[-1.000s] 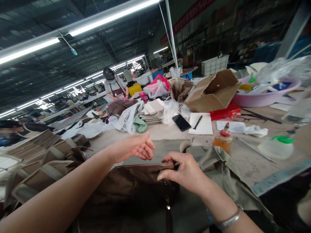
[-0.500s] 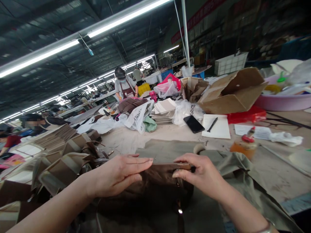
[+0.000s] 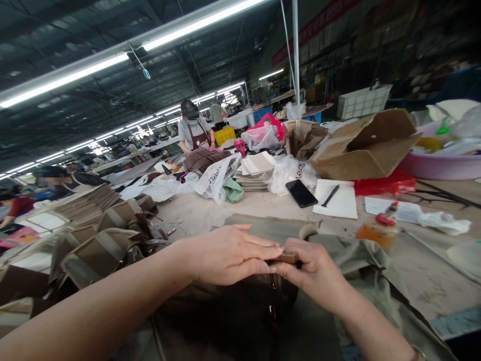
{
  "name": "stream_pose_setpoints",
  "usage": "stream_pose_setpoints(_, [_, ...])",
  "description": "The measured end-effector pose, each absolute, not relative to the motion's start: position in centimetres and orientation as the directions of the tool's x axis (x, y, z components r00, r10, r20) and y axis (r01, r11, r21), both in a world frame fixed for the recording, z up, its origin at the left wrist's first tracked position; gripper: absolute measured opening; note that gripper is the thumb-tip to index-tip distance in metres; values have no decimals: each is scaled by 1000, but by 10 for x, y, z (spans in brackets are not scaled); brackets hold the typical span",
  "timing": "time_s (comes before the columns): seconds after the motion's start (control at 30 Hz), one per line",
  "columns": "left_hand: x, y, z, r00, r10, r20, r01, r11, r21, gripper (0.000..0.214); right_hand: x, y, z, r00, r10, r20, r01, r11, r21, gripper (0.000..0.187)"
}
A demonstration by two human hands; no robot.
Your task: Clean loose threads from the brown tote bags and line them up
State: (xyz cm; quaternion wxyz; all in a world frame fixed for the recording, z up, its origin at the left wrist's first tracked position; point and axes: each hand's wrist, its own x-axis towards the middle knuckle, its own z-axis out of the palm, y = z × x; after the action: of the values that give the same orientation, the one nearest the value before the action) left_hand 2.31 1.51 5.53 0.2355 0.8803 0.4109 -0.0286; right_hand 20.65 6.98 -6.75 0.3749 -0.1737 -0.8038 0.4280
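A dark brown bag (image 3: 229, 316) with a shiny metal fitting sits in front of me, and its stiff brown top edge (image 3: 287, 257) faces up. My right hand (image 3: 311, 265) pinches this edge between thumb and fingers, near its right end. Along the same edge, my left hand (image 3: 233, 255) has its fingers laid over the top and its thumb underneath, with the fingertips close against the right hand. Both hands cover most of the edge. Olive-grey cloth (image 3: 349, 255) spreads under and beside the bag.
Box-shaped brown bag pieces (image 3: 97, 253) crowd the left. Across the table (image 3: 191, 215) lie a phone (image 3: 301, 193), a notepad with a pen (image 3: 329, 195), and plastic bags (image 3: 293, 175). An orange glue bottle (image 3: 378, 231) stands at right. A co-worker (image 3: 195, 130) stands beyond.
My left hand has slid right along the bag's edge until it meets my right hand. The right hand still pinches the edge at nearly the same place.
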Motion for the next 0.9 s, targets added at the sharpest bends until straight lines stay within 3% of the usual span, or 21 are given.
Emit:
stream_pose_setpoints(0.4, [-54, -39, 64, 547, 806, -225, 830, -489, 267, 45, 207, 67, -62, -687, 604, 404, -18, 542, -840, 21])
stream_pose_setpoints(0.73, [-5, -2, 56, 641, 726, -251, 759, -550, 348, 46, 205, 65, -62, -677, 605, 420, -8, 564, -826, 23])
stream_pose_setpoints(0.9, [34, 19, 48, 687, 699, -196, 720, -618, 317, 49, 205, 67, -63, -630, 595, 499, -100, 575, -812, 6])
